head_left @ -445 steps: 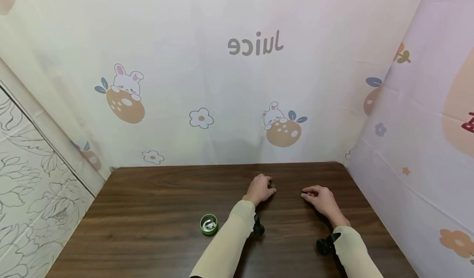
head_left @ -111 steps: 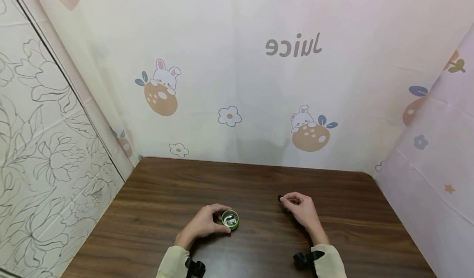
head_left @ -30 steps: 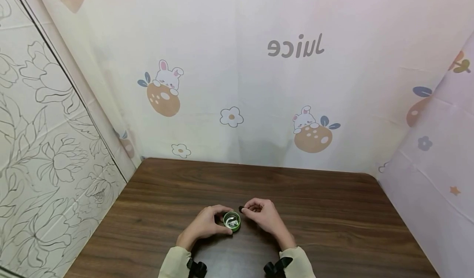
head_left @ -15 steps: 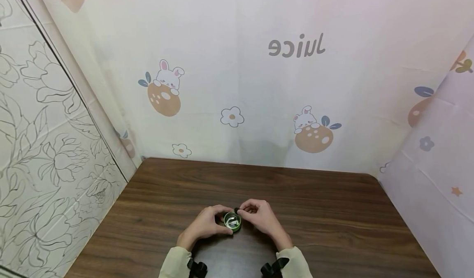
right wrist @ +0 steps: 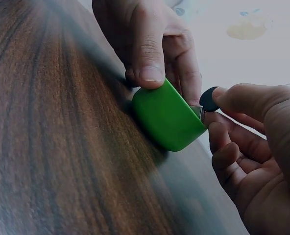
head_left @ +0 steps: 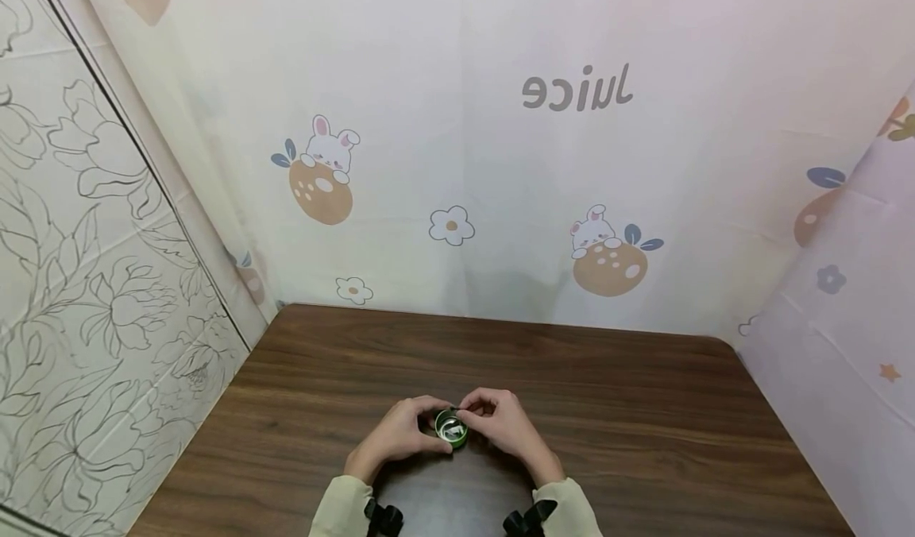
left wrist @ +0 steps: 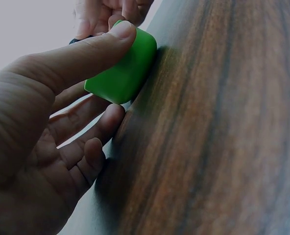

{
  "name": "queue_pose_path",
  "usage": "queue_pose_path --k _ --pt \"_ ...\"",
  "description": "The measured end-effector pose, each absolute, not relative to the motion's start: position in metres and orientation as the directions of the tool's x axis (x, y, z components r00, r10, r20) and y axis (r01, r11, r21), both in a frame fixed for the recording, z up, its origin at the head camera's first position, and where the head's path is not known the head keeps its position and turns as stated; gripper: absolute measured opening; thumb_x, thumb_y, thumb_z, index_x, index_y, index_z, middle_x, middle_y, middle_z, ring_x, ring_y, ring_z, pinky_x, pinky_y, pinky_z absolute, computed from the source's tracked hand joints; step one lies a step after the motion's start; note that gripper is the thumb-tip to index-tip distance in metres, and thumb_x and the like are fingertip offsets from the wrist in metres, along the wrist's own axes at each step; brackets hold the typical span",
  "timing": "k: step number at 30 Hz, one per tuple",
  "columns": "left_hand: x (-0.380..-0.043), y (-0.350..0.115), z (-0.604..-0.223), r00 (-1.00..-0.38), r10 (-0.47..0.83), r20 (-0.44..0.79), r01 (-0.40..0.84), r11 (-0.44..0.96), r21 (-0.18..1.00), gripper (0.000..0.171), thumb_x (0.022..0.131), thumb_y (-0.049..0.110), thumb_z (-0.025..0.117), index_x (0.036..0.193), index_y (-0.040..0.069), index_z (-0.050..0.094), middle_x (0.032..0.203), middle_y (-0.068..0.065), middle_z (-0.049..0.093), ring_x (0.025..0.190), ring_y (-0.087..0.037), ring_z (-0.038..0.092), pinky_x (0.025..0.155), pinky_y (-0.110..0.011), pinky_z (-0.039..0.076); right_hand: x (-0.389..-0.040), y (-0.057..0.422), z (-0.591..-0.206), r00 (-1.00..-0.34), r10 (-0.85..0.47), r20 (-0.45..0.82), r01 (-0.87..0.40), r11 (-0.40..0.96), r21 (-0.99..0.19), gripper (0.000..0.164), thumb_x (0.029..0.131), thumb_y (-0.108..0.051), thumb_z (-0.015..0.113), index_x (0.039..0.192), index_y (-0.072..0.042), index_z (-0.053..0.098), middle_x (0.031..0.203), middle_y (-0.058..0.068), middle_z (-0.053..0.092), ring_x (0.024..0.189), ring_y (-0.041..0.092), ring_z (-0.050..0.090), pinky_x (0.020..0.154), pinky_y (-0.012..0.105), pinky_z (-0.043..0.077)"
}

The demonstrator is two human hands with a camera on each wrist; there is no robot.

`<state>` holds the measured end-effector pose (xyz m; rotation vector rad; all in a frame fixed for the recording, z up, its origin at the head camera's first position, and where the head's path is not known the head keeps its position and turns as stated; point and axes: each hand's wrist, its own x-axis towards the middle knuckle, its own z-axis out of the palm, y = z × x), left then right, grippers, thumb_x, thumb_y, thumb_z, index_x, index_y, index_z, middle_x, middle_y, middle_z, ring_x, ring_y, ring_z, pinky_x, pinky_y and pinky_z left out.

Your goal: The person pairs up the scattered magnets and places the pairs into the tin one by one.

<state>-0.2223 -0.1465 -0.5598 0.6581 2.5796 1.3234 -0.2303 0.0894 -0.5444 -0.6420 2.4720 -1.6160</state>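
Observation:
My left hand [head_left: 396,432] grips a small round green cup [right wrist: 167,120] between thumb and fingers, on the table. In the left wrist view the thumb lies along the outside of the green cup [left wrist: 128,71]. Shiny silvery pieces show inside it in the head view. From the right, my right hand [head_left: 503,424] pinches a small black disc [right wrist: 209,100] between thumb and fingertips. The disc is right at the cup's rim, tilted on its edge. In the right wrist view, a bit of shiny metal [right wrist: 198,111] shows at the rim just below the disc.
The dark wood-grain table [head_left: 608,410] spreads out around both hands. Behind it hangs a pale printed curtain [head_left: 400,124], with another cloth along the right side. A panel with line-drawn flowers [head_left: 121,307] stands at the left.
My right hand has carried the black disc leftward to the cup's rim. Much earlier, the cup stood apart from both hands, which were farther back; since then my left hand has gripped it.

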Motion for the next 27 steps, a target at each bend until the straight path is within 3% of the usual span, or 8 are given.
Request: queue_pose_path --k 10,27 --pt "-0.2218 -0.1471 -0.5595 -0.885 0.464 0.045 0.300 0.493 0.817 0.057 0.077 0.034 0.092 0.129 0.025 0.071 0.117 0.006 0.072 0.089 -0.004 0.062 0.078 -0.024 0.051 -0.2307 0.0898 -0.5463 -0.886 -0.445 0.129 -0.297 0.332 -0.895 0.006 0.095 -0.022 0.076 0.098 -0.017 0.077 0.091 -0.001 0.075 0.077 0.005 0.067 0.068 0.022 0.054" --pt "-0.2222 -0.1461 -0.5611 -0.883 0.467 0.043 0.297 0.486 0.822 0.058 0.076 0.033 0.093 0.129 0.023 0.071 0.115 0.008 0.072 0.090 -0.005 0.062 0.079 -0.023 0.051 -0.2297 0.0939 -0.5420 -0.898 -0.425 0.118 -0.273 0.326 -0.905 0.006 0.095 -0.021 0.076 0.098 -0.016 0.077 0.091 0.000 0.075 0.076 0.007 0.066 0.067 0.023 0.054"
